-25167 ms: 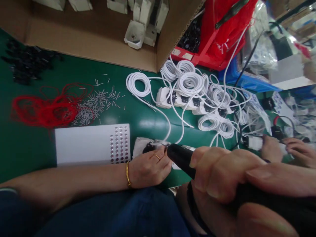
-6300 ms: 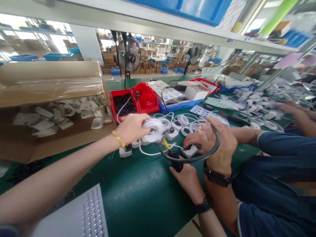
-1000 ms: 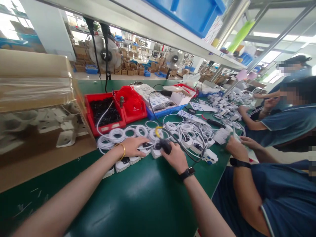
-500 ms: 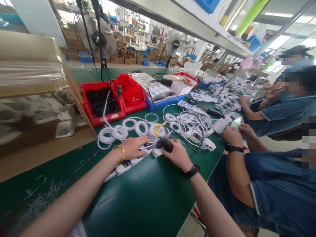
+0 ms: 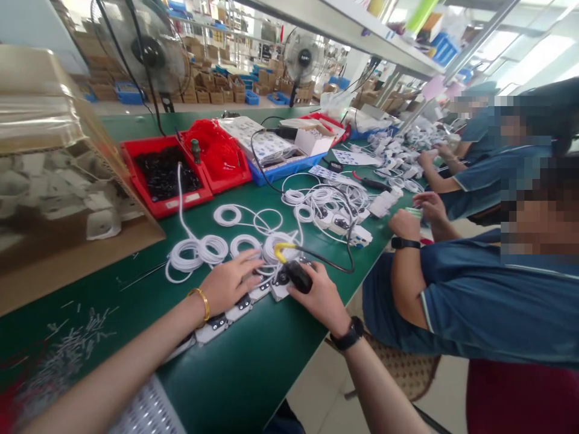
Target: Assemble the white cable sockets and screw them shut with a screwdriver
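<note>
My right hand (image 5: 323, 301) is closed around a black corded hand tool (image 5: 299, 278), which looks like an electric screwdriver. A bent yellow piece (image 5: 281, 250) at its far end leads into a black cable. The tool is over a white plastic housing (image 5: 279, 294) with black parts inside; its tip is hidden. My left hand (image 5: 233, 280) lies with fingers spread over a row of similar white housings (image 5: 238, 310). White cable coils (image 5: 212, 248) lie just beyond the hands.
Red bins of black parts (image 5: 167, 175) and red wires (image 5: 215, 154) stand behind the coils, with a blue tray (image 5: 289, 166) beside them. An open carton (image 5: 136, 241) is at left. Cut wire bits (image 5: 76, 343) litter the front left. Co-workers sit along the right, the nearest showing a sleeve (image 5: 474, 295).
The view has turned toward the right, showing more of the nearest co-worker and the floor. My left fingers look more spread. My right hand still grips the tool over the housing.
</note>
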Demonstrator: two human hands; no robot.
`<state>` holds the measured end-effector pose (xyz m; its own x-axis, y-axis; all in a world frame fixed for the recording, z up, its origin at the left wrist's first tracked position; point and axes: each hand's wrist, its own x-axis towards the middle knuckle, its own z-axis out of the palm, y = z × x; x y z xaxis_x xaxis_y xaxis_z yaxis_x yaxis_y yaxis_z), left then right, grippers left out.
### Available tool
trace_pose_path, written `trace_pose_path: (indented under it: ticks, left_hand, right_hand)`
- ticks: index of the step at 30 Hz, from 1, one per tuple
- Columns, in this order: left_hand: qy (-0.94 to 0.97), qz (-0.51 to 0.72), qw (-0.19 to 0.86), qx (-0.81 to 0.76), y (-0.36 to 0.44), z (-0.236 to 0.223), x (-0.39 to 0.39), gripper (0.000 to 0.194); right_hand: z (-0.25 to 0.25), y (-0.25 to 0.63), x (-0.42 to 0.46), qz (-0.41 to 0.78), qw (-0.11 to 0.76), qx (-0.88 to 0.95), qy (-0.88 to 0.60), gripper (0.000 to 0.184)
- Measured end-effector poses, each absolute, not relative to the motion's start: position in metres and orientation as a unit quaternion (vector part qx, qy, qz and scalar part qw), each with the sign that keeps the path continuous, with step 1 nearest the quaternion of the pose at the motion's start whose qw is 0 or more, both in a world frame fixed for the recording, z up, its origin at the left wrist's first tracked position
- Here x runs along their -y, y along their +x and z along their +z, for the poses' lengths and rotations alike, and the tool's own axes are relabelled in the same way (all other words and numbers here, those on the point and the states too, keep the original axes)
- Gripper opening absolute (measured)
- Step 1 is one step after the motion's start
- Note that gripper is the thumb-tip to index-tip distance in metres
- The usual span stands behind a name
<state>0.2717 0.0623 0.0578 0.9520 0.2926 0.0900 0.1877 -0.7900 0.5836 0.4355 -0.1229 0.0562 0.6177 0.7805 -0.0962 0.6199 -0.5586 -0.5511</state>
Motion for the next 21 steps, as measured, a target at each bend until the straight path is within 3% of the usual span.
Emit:
trace_pose_path:
  ticks: [3, 8, 14, 18, 21]
  left_hand:
    - [0.914, 0.196, 0.298, -0.194, 0.284, 0.08, -0.064, 0.037]
    - [0.945, 0.084, 0.247, -0.197, 0.312, 0.106, -0.038, 0.022]
    - [0.984, 0.066, 0.03, -0.162, 0.325, 0.074, 0.032, 0.036]
    - [0.979, 0.069, 0.002, -0.189, 0.332, 0.051, 0.045, 0.028]
    - [0.978, 0.077, -0.007, -0.195, 0.332, 0.044, 0.047, 0.033]
  right_hand:
    - [0.057, 0.443, 0.132, 0.16, 0.286, 0.415, -0.849, 0.049]
    - [0.072, 0.462, 0.143, 0.209, 0.367, 0.386, -0.82, 0.047]
    - [0.076, 0.483, 0.123, 0.302, 0.338, 0.403, -0.794, 0.045]
    - [0.071, 0.484, 0.123, 0.358, 0.32, 0.409, -0.776, 0.038]
    - [0.068, 0.486, 0.131, 0.362, 0.315, 0.397, -0.782, 0.042]
